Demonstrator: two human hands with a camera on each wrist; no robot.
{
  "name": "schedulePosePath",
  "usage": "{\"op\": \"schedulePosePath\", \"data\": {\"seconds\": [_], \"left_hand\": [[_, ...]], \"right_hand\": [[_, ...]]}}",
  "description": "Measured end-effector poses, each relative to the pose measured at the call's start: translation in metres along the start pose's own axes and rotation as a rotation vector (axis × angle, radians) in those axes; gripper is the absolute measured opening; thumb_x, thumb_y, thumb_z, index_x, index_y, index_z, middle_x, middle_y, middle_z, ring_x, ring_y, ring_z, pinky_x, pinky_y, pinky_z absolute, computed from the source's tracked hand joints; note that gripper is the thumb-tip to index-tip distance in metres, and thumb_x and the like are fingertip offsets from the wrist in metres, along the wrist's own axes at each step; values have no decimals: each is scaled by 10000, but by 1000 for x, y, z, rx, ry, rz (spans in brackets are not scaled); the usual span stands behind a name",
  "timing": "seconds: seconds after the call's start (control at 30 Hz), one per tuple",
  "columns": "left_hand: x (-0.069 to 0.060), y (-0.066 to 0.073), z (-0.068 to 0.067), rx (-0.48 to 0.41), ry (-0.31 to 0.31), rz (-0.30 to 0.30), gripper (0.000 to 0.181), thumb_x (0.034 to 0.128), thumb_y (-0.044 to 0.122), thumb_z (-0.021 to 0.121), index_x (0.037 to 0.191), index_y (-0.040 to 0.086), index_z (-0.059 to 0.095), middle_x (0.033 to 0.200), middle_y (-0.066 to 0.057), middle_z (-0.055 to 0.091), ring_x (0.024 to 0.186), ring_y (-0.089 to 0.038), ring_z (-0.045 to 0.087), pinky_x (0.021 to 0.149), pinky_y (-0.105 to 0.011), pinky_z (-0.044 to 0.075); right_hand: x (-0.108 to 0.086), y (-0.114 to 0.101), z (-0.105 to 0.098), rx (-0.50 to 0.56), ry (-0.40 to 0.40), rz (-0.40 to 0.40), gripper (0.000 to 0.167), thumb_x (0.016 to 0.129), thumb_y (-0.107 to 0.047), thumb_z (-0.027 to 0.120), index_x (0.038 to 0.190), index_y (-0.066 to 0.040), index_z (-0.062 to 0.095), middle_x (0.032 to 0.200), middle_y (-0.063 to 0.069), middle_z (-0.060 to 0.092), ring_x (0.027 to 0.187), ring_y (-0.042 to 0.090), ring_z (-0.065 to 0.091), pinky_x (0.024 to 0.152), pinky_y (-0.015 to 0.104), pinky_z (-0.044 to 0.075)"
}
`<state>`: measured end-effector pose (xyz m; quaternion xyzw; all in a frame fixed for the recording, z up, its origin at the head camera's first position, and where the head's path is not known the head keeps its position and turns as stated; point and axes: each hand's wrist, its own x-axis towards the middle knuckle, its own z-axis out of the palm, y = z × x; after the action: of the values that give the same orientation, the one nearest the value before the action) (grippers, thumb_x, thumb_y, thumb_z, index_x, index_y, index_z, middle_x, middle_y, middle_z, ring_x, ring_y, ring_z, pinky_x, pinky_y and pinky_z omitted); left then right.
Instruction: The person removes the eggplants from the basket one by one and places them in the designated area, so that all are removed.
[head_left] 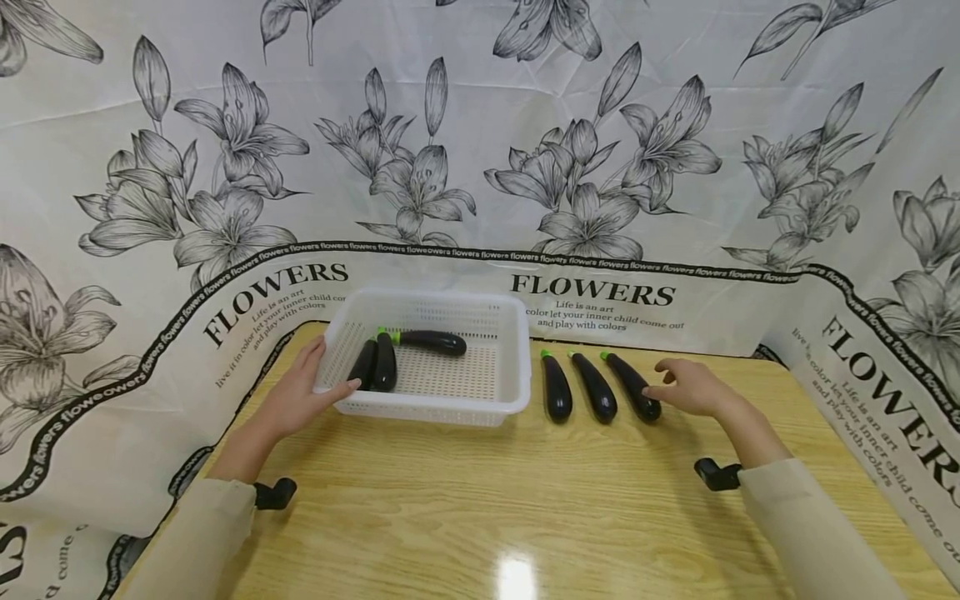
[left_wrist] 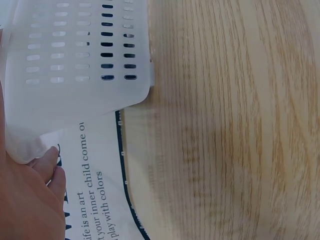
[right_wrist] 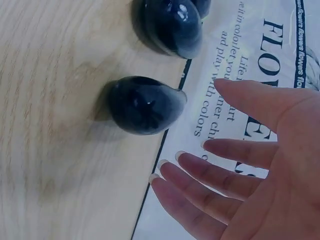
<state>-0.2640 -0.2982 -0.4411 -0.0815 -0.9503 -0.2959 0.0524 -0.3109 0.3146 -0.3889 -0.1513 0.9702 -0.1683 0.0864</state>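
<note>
Right hand and outermost eggplant, with the basket steadied; clock directions are read from the basket's centre, twelve pointing away from you. Your right hand (head_left: 693,387), at three o'clock, is spread wide and holds nothing; its thumb overlaps the outermost eggplant (head_left: 632,386) in the head view, but the right wrist view shows a gap between them. Your left hand (head_left: 300,396), at nine o'clock, holds the white perforated basket (head_left: 435,404) by its end, thumb over the near rim.

The step in hand appears to be grasping that outermost eggplant. It lies with its green stem end towards eleven o'clock and its blunt end towards five. Bring thumb and fingers down on opposite sides of the thick part, across its length; the glossy skin may slip or roll under a fingertip grip. Approach from the three o'clock side, so that the middle eggplant (head_left: 592,386), just beside it, is not nudged. A light left-hand hold should suffice to steady the basket.

Count: six eggplants in all. Three lie on the wooden table (head_left: 450,492) in a row at three o'clock, the inner eggplant (head_left: 556,387) nearest the basket. Three lie inside it: two side by side towards nine o'clock, one crosswise towards twelve. One basket, two hands and two black wrist devices (head_left: 276,493) complete the tally.
</note>
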Motion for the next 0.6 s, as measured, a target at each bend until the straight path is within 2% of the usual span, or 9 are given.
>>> {"op": "schedulePosePath", "data": {"seconds": [0.23,0.4,0.6], "left_hand": [[0,0,1,-2,3,4,1091,941,661,597,1637,2,76,1710,-182,36,1484,-503,251,1115,-709,298],[0,0,1,5,5,4,1089,943,667,589,1639,8,73,1713,-172,33,1485,-499,254,1114,-707,302],[0,0,1,-3,4,1,1087,943,663,593,1639,8,75,1714,-168,34,1479,-499,268,1109,-706,311]], "right_hand": [[-2,-16,-1,-8,24,-39,660,1002,-323,652,1397,171,462,1242,400,580,1088,530,605,844,597,530],[-1,-36,-3,-16,57,-108,647,998,-313,663,1396,163,477,1251,384,588,1066,502,631,844,584,538],[0,-62,-5,-6,88,-185,581,997,-267,672,1383,137,512,1274,332,602,1111,479,617,884,580,531]]}}
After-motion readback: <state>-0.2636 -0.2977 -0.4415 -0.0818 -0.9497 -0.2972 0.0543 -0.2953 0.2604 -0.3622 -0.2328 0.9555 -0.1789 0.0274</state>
